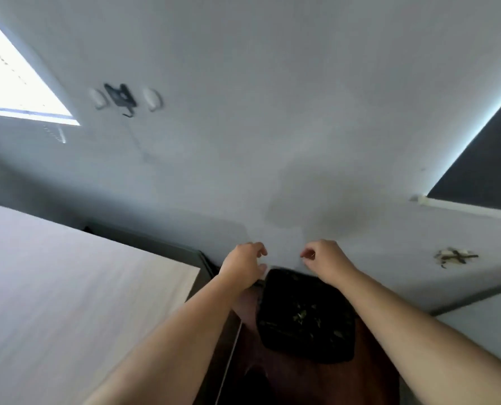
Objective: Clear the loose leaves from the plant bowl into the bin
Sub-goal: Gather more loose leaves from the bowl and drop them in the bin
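A black bin stands on the dark brown floor below my arms, with several small green leaves lying inside it. My left hand hovers over the bin's far left corner, fingers loosely curled and apart, with nothing visible in them. My right hand hangs over the bin's far right edge, fingers curled downward, and I see nothing held in it either. Both forearms reach in from the bottom of the view. The plant bowl is out of view.
A pale wood-grain tabletop fills the left side, its corner close to the bin. A grey-white wall rises behind, with hooks and a black object. A bright window is at upper left, a dark blind at right.
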